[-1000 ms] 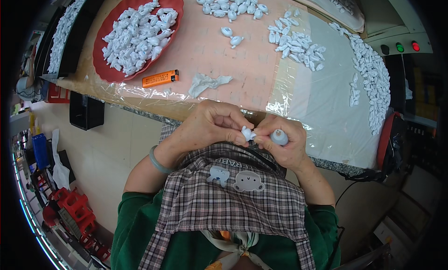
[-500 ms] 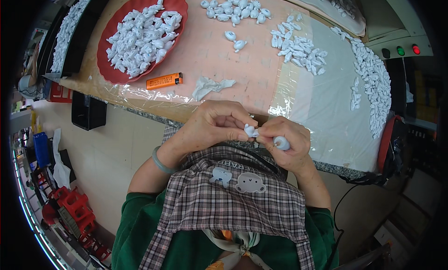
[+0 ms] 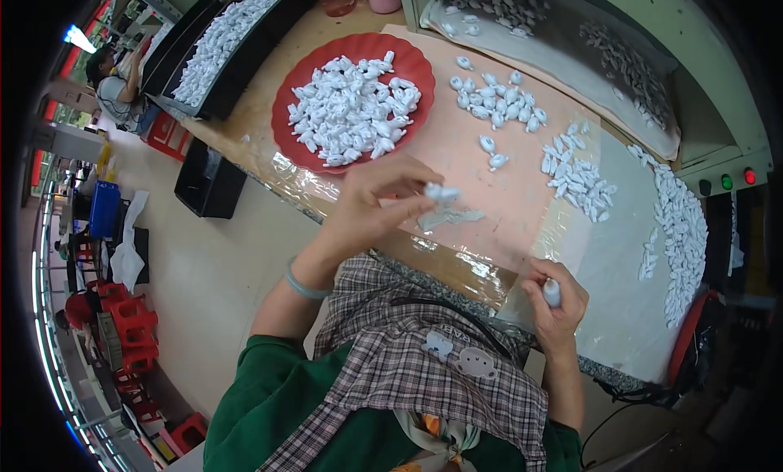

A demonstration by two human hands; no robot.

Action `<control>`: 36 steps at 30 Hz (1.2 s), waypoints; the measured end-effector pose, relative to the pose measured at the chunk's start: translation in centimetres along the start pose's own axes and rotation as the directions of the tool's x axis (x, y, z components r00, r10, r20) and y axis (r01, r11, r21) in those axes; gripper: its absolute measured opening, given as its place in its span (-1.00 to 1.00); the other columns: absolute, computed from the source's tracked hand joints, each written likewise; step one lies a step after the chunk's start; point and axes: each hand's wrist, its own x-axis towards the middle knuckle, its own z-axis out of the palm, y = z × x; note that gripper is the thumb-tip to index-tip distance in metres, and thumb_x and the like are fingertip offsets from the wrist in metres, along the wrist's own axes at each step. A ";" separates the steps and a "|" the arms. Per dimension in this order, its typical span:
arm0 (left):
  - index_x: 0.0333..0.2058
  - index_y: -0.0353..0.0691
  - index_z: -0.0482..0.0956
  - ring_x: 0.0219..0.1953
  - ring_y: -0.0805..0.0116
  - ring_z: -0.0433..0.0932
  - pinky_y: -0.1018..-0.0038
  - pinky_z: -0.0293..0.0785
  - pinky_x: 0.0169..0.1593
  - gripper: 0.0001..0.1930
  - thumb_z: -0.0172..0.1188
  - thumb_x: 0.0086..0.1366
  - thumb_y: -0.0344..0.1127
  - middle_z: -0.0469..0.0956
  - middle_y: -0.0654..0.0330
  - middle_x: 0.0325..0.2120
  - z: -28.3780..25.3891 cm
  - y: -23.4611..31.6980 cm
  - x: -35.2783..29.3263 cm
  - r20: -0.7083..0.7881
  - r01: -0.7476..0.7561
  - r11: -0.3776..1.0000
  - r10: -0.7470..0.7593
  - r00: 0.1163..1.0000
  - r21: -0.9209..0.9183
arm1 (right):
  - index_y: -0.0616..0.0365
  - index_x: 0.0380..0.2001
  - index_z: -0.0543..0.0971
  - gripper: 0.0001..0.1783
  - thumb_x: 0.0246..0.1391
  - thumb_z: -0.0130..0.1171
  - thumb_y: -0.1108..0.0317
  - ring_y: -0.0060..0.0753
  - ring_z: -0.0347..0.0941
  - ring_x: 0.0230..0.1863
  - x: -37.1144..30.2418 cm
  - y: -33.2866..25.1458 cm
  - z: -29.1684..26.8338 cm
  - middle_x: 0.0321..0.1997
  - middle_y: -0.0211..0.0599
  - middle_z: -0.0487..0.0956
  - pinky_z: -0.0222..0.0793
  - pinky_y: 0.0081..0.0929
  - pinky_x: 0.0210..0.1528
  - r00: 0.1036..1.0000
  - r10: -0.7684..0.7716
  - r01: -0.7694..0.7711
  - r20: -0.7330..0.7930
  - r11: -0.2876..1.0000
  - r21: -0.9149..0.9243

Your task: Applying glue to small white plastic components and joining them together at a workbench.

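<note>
Between the thumb and fingers of my left hand [image 3: 369, 204] is a small white moulded piece [image 3: 443, 193], raised above the table and smeared by motion. A crumpled white tissue [image 3: 463, 217] lies just beyond and below it. My right hand [image 3: 563, 309], by the table's near edge, is closed round a small white squeeze bottle [image 3: 551, 292], whose end shows between the fingers. Beyond the left hand stands a red scalloped bowl [image 3: 285, 150] heaped with white pieces. Loose rounded white pieces [image 3: 497, 101] lie farther right, and smaller elongated ones [image 3: 579, 182] sit closer to me.
A black bin of white pieces [image 3: 232, 44] stands at the back left. Many more pieces [image 3: 681, 235] line the right side. A green-grey machine housing [image 3: 718, 105] with lit buttons rises at the back right. Another person [image 3: 118, 88] sits far left.
My hands have come apart. The left has carried the white piece away from the bottle, toward the bowl; the right stays near the table edge with the bottle. The view has shifted and turned.
</note>
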 end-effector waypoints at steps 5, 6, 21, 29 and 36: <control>-0.09 -0.28 0.55 -0.20 0.37 0.58 0.55 0.52 -0.15 -0.67 0.20 0.11 -0.59 0.53 0.11 -0.09 -4.2 0.8 2.6 -0.234 -0.032 0.847 0.183 0.955 0.531 | 0.29 -0.26 0.53 -0.73 -0.11 0.27 0.62 -0.49 0.47 -0.44 -0.5 0.4 -0.2 -0.40 -0.21 0.56 0.38 -0.61 -0.36 0.999 0.039 -0.039 0.005 0.999 -0.030; -0.07 -0.26 0.54 -0.18 0.31 0.58 0.52 0.51 -0.13 -0.64 0.20 0.10 -0.58 0.52 0.08 -0.06 -4.3 0.7 3.1 -0.242 -0.051 0.748 0.278 0.930 0.662 | 0.29 -0.27 0.53 -0.74 -0.11 0.27 0.62 -0.48 0.47 -0.44 -0.5 0.4 -0.2 -0.40 -0.21 0.57 0.38 -0.60 -0.36 0.999 0.042 -0.042 0.006 0.999 -0.024; -0.30 -0.30 0.58 -0.19 0.10 0.51 0.27 0.47 -0.14 -0.77 0.06 0.01 -0.55 0.58 0.08 -0.29 5.2 -4.5 9.2 0.068 -0.355 0.636 0.429 0.901 0.685 | 0.26 -0.29 0.54 -0.72 -0.16 0.33 0.58 -0.31 0.54 -0.44 -0.3 0.4 -0.4 -0.40 -0.14 0.59 0.43 -0.51 -0.36 0.999 0.042 -0.042 0.006 0.997 -0.058; -0.25 -0.28 0.58 -0.21 0.07 0.50 0.25 0.46 -0.16 -0.76 0.15 0.04 -0.54 0.54 0.05 -0.30 5.3 -4.8 9.3 0.135 -0.335 0.639 0.341 0.930 0.693 | 0.26 -0.30 0.55 -0.71 -0.18 0.33 0.60 -0.32 0.54 -0.44 -0.3 0.6 -0.4 -0.41 -0.15 0.58 0.43 -0.52 -0.37 0.999 0.045 -0.044 0.009 0.998 -0.052; -0.27 -0.29 0.54 -0.28 0.06 0.50 0.29 0.43 -0.25 -0.74 0.18 -0.02 -0.59 0.48 0.05 -0.34 4.4 -3.9 7.4 0.162 -0.269 0.679 0.218 0.962 0.683 | 0.25 -0.30 0.55 -0.73 -0.16 0.30 0.59 -0.39 0.52 -0.46 -0.3 0.7 -0.3 -0.44 -0.21 0.58 0.40 -0.56 -0.37 0.999 0.053 -0.053 -0.004 0.998 -0.036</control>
